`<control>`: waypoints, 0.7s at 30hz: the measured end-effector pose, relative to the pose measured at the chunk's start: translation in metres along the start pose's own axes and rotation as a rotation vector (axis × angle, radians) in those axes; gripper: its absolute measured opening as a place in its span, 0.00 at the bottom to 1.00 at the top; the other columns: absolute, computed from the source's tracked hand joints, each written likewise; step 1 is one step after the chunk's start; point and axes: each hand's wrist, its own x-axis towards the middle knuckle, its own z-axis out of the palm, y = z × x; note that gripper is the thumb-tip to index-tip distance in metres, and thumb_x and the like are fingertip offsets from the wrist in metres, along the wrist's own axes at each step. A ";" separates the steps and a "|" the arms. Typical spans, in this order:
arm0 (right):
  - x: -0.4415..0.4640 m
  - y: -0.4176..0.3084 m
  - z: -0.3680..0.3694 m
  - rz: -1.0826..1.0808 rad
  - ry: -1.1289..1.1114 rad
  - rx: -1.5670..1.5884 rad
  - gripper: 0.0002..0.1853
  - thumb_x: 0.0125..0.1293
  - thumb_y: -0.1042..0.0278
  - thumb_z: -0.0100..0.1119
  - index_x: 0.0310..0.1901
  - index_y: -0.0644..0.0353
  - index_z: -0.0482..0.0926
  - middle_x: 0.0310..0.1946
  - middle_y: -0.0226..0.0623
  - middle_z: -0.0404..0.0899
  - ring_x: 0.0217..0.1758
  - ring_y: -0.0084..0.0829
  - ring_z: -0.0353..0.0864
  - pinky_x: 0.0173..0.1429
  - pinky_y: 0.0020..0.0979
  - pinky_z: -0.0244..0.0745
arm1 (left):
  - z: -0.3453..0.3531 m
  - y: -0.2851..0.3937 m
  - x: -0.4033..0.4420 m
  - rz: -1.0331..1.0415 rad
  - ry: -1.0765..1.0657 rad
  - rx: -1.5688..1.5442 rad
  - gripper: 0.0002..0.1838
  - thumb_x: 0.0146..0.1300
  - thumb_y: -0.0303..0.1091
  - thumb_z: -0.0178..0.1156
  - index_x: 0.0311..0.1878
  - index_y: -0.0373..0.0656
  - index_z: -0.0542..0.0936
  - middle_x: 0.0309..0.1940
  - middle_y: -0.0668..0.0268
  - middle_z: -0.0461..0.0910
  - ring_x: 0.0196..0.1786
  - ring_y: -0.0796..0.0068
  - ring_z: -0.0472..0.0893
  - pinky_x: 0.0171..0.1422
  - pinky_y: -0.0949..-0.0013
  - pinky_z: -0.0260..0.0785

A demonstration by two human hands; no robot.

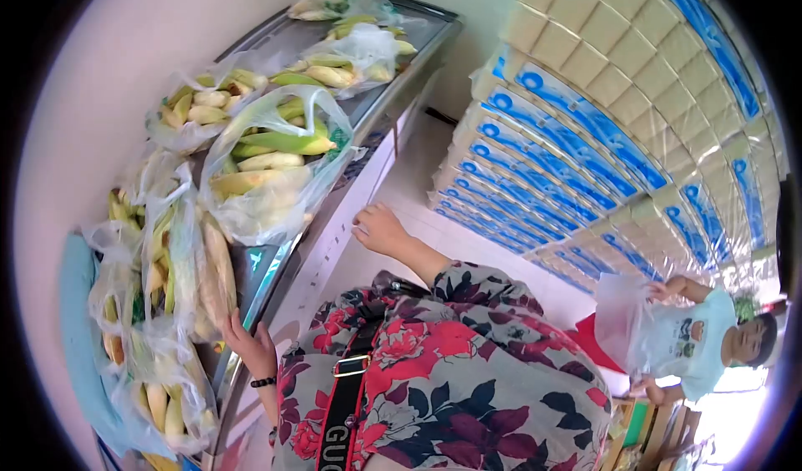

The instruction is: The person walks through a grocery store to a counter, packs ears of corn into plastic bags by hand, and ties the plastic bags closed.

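My left hand (251,350), a dark bead bracelet at its wrist, reaches to the front edge of the metal shelf. Its fingers are stretched out with the thumb apart, and the tips rest against or just beside a pale corn cob (217,266); contact is hard to tell. My right hand (380,227) hangs in the air before the shelf, loosely curled, holding nothing. Closest to it is a clear plastic bag of corn (271,162) with some green husks. More bagged corn (167,254) lies behind my left hand, and another bag (171,396) sits to its left.
Further bags of corn (351,58) lie along the far end of the metal shelf (426,32). Tall stacks of wrapped paper packs (535,162) with blue labels stand at the right. A person (685,337) holding a translucent sheet is at the lower right, near wooden crates (639,429).
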 end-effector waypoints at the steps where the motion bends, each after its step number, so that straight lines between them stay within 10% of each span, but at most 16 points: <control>1: -0.005 0.012 0.009 0.043 -0.037 -0.021 0.09 0.55 0.61 0.56 0.32 0.57 0.80 0.35 0.41 0.78 0.44 0.45 0.74 0.51 0.41 0.69 | -0.004 0.004 -0.004 -0.015 0.010 0.004 0.31 0.53 0.26 0.61 0.62 0.37 0.64 0.62 0.45 0.60 0.64 0.44 0.60 0.68 0.50 0.51; 9: -0.233 0.182 0.055 0.420 -0.442 -0.118 0.22 0.60 0.49 0.49 0.32 0.63 0.81 0.33 0.52 0.80 0.41 0.51 0.78 0.48 0.45 0.73 | -0.043 0.017 -0.028 0.020 -0.045 0.063 0.31 0.52 0.27 0.62 0.61 0.37 0.65 0.60 0.43 0.62 0.63 0.42 0.60 0.67 0.49 0.52; 10: -0.281 0.188 0.047 0.805 -0.586 -0.046 0.24 0.62 0.46 0.46 0.35 0.62 0.81 0.34 0.54 0.79 0.41 0.51 0.78 0.48 0.46 0.72 | -0.045 0.017 -0.029 0.031 -0.060 0.048 0.31 0.51 0.27 0.62 0.60 0.37 0.65 0.60 0.43 0.62 0.62 0.43 0.61 0.67 0.49 0.52; 12: -0.401 0.208 0.062 0.839 -0.650 -0.347 0.23 0.65 0.46 0.43 0.49 0.55 0.78 0.47 0.49 0.77 0.53 0.46 0.75 0.56 0.46 0.69 | -0.046 0.016 -0.026 0.057 -0.081 0.012 0.31 0.51 0.27 0.62 0.60 0.37 0.66 0.59 0.43 0.62 0.61 0.43 0.61 0.66 0.49 0.52; 16: -0.520 0.134 0.018 0.754 -0.942 -0.400 0.16 0.55 0.54 0.56 0.42 0.53 0.77 0.35 0.45 0.81 0.42 0.43 0.82 0.41 0.42 0.77 | -0.033 0.004 -0.013 0.199 -0.155 -0.090 0.32 0.48 0.28 0.63 0.60 0.40 0.66 0.59 0.44 0.63 0.61 0.42 0.62 0.66 0.47 0.52; 19: -0.655 0.140 0.089 0.516 -0.485 -0.399 0.07 0.46 0.60 0.58 0.25 0.51 0.74 0.17 0.32 0.75 0.21 0.34 0.76 0.22 0.38 0.68 | -0.028 0.001 0.005 0.314 -0.289 -0.122 0.35 0.49 0.35 0.63 0.62 0.42 0.64 0.62 0.45 0.60 0.63 0.42 0.59 0.66 0.45 0.50; 21: -0.641 0.082 0.104 0.510 -0.623 -0.237 0.08 0.43 0.60 0.59 0.16 0.52 0.72 0.12 0.30 0.73 0.19 0.30 0.76 0.21 0.36 0.69 | -0.021 -0.004 0.009 0.442 -0.333 -0.124 0.37 0.49 0.38 0.64 0.64 0.42 0.63 0.62 0.44 0.59 0.64 0.42 0.59 0.66 0.45 0.50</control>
